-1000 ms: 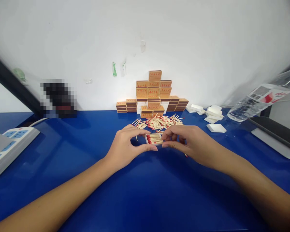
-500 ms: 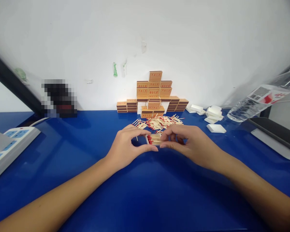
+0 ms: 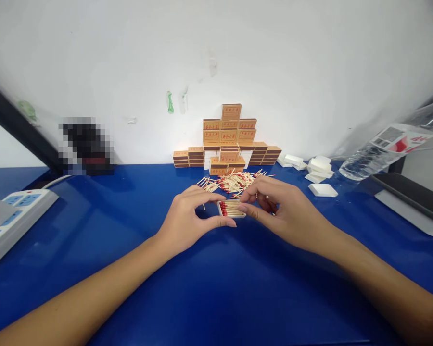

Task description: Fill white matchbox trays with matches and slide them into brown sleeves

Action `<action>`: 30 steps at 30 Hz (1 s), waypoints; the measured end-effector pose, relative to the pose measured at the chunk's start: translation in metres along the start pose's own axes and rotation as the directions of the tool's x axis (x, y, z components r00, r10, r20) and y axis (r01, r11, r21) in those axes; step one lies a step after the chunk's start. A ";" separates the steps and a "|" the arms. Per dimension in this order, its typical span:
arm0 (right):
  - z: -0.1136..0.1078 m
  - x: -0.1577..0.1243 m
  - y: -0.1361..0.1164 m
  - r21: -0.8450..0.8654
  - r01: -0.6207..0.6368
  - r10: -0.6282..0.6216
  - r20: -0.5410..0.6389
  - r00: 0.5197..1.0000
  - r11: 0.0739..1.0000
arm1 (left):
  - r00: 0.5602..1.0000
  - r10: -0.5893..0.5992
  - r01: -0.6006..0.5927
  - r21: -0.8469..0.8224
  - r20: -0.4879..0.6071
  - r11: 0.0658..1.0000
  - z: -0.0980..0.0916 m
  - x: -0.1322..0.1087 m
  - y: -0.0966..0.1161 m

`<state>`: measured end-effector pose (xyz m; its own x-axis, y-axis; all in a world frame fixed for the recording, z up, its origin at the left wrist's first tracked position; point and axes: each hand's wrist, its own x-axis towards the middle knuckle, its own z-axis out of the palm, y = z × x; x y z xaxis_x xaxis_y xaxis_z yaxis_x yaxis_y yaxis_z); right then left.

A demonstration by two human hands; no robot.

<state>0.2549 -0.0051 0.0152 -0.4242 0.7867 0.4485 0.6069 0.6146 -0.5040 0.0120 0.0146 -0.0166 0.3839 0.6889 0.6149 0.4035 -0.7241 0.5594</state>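
Note:
A small white matchbox tray [image 3: 241, 216] full of red-tipped matches [image 3: 231, 206] is held just over the blue table, between the thumb and forefinger of my left hand [image 3: 189, 214]. The match heads point left. My right hand [image 3: 279, 206] is at the tray's right end, its thumb and forefinger pinched at the plain ends of the matches. How many it grips is hidden by the fingers. Right behind the tray lies a heap of loose matches [image 3: 234, 182], partly covered by my right hand.
Against the wall stand stacked orange matchboxes [image 3: 229, 136]. White empty trays [image 3: 323, 190] lie to their right, near a tilted plastic water bottle [image 3: 364, 156] and a black-topped object [image 3: 411, 194]. A power strip [image 3: 21, 211] lies at the left on the blue table [image 3: 216, 288].
My right thumb has come up from the tray's front edge onto the match ends, and the hand has lifted slightly. The tray's right front corner now shows. My left hand stays put.

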 end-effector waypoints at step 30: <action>-0.003 0.001 0.009 -0.083 0.014 -0.011 0.037 0.999 0.996 | 1.000 0.006 -0.007 0.021 0.020 1.000 -0.004 0.002 -0.002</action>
<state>0.2619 0.0012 0.0137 -0.4554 0.7814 0.4267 0.6546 0.6187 -0.4343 0.0086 0.0174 -0.0142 0.4029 0.6849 0.6071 0.4184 -0.7278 0.5433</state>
